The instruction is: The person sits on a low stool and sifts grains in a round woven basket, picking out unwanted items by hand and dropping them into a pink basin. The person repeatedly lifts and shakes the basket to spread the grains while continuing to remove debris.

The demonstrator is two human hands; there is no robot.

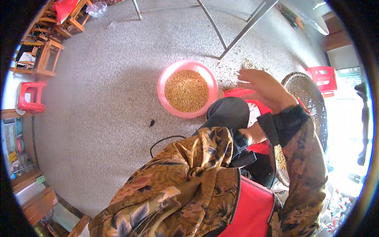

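My right hand [265, 89] is raised above a red plastic object [260, 108], its fingers stretched out to the left. Nothing shows in its grasp. My left hand [255, 133], with a dark watch [241, 139] at the wrist, lies lower down. Its fingers are hidden behind my right cuff, so what it touches cannot be told. A pink plastic basin [162, 89] of yellow-brown kernels [186, 91] stands on the floor, left of my right hand and beyond my dark-trousered knee [231, 111].
A round woven tray [299, 81] leans at the right. Yellow kernels [279, 160] show beside my right sleeve. Pale debris [229, 74] litters the speckled floor [97, 118]. Metal legs [248, 29] stand ahead. Red stools [32, 96] and wooden chairs [49, 57] line the left.
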